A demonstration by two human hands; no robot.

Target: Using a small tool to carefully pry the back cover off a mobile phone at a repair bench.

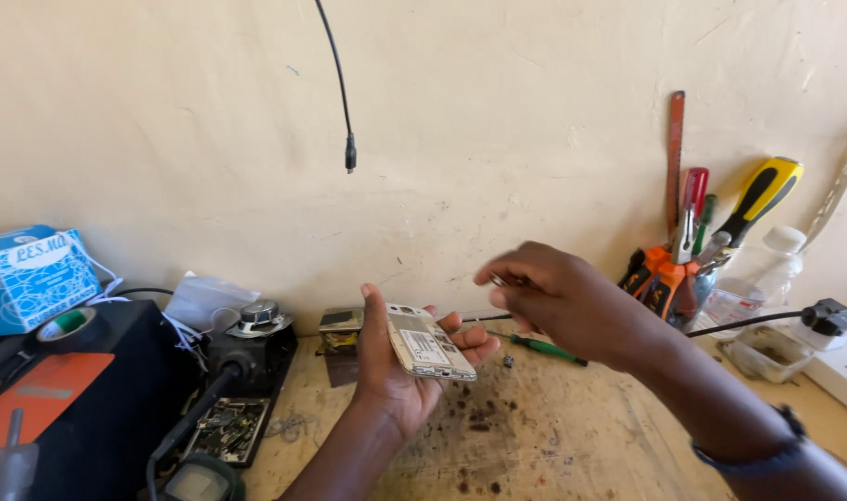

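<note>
Here, phone (430,345) in left hand (395,366), long axis toward lower right.

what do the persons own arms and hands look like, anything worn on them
Both arms are bare, with no sleeves in view and no gloves. The left hand shows no ring, watch or band, and its forearm is bare down to the frame edge. The right hand is also bare, but that arm has a dark blue band around the wrist, looking like a watch strap or bracelet. No markings are visible.

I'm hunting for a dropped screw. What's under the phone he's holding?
Under the phone is only the left hand, palm and fingers cupping it. The palm beneath is covered, so anything there is hidden.
</note>
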